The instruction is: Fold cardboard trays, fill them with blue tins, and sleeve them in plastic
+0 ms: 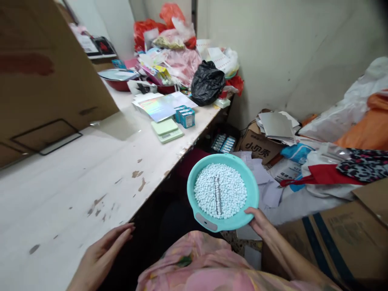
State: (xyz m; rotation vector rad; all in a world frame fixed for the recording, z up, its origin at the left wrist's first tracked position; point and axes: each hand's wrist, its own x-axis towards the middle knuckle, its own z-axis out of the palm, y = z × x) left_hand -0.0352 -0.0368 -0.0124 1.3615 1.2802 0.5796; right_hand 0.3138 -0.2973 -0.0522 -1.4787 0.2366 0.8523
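A round turquoise basin (253,190) full of small pale beads (233,190) is held above my lap, off the table's edge. On top of the beads lies a narrow strip (217,196) with dark edges. My right hand (257,221) grips the basin's rim at its lower right, with the thumb over the rim. My left hand (104,250) is at the near edge of the white table (115,202), away from the basin. Its fingers are held together and extended, and nothing shows in them.
On the table are a pale green scale (166,131), small blue boxes (185,117), shiny sheets (162,107), a black bag (207,83) and a large cardboard sheet (51,81). Cartons (342,230) and bags (333,121) crowd the right side.
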